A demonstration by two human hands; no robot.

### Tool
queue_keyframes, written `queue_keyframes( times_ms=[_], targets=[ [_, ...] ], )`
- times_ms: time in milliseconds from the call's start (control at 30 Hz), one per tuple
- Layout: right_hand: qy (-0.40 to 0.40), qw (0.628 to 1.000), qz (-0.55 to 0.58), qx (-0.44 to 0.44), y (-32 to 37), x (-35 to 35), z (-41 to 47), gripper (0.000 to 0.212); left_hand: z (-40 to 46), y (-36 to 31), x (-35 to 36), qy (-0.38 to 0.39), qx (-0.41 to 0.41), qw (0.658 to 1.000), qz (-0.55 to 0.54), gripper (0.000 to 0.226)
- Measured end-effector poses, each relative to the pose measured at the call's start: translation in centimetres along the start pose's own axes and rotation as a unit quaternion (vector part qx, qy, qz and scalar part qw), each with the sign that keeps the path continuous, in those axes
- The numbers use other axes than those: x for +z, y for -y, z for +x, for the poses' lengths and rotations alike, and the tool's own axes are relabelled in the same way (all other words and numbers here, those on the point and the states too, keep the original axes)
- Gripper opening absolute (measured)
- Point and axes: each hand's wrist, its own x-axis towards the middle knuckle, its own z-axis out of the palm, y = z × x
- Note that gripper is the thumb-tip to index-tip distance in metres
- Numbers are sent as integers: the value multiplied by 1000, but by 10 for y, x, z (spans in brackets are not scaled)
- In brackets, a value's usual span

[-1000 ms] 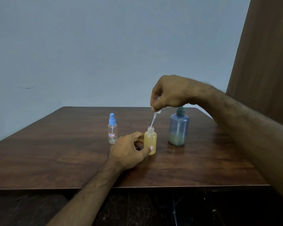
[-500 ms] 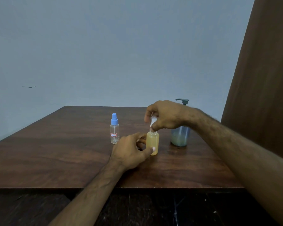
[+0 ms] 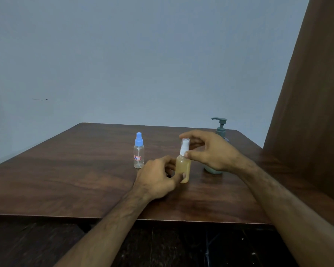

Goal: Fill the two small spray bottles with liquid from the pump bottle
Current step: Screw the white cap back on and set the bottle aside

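A small spray bottle [image 3: 182,166] full of yellowish liquid stands upright near the middle of the wooden table [image 3: 66,170]. My left hand [image 3: 156,178] grips its lower body, thumb across the front. The white spray cap [image 3: 185,146] sits on the bottle's neck. My right hand [image 3: 212,153] pinches this cap, thumb on the collar and fingers arched behind and above it. The second small spray bottle [image 3: 138,153], clear with a blue cap and a red label, stands to the left and looks empty. The pump bottle [image 3: 220,128] stands behind my right hand, mostly hidden.
A brown panel [image 3: 307,112] rises at the right beside the table. A plain grey wall lies behind. The table's front edge runs just under my forearms, with dark floor below it.
My right hand lowered the white spray cap with its dip tube into the yellow bottle and now holds it seated on the neck. My left hand stayed on the bottle.
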Motion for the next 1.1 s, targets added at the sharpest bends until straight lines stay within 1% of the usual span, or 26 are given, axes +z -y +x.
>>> queue_keyframes(
  times_ms=[133, 233, 300, 367, 400, 467, 567, 633, 700, 800, 900, 1000, 1033, 1100],
  targets=[
    [-51, 998, 27, -1, -3, 7, -2, 37, 0, 0, 0, 8, 11, 1000, -1, 45],
    [-77, 997, 13, 13, -4, 13, -1, 37, -1, 0, 0, 8, 16, 1000, -8, 50],
    [-70, 997, 24, 11, -5, 16, 0, 43, -1, 0, -1, 14, 19, 1000, -6, 48],
    [-47, 997, 58, 7, -5, 16, -1, 50, -1, 0, -1, 15, 21, 1000, -6, 48],
    [-42, 996, 81, 8, -5, 15, -1, 51, 0, 0, -1, 13, 21, 1000, -7, 48],
    [-47, 993, 112, 7, -5, 15, -1, 45, -1, 0, 0, 8, 21, 1000, -7, 49],
    [-88, 992, 84, 19, -5, 17, 1, 34, -1, 0, 0, 10, 20, 1000, -1, 49],
    [-105, 992, 57, 30, -5, 21, 2, 38, -1, 0, -1, 13, 21, 1000, 3, 50],
    [-101, 993, 54, 33, -4, 23, 1, 44, -1, -1, -1, 18, 21, 1000, 4, 51],
    [-66, 991, 112, 21, -4, 18, -1, 55, -1, 0, -1, 18, 19, 1000, 1, 52],
    [-54, 990, 131, 6, -6, 13, -2, 46, -1, 1, -1, 10, 18, 1000, -2, 48],
    [-81, 990, 111, 10, -7, 15, -1, 35, -2, 0, 0, 12, 21, 1000, -1, 49],
    [-85, 990, 109, 13, -6, 16, 0, 36, -3, 0, -1, 14, 22, 1000, 0, 50],
    [-70, 992, 98, 24, -4, 14, 1, 45, -3, 0, -2, 18, 24, 1000, 3, 51]
  ],
)
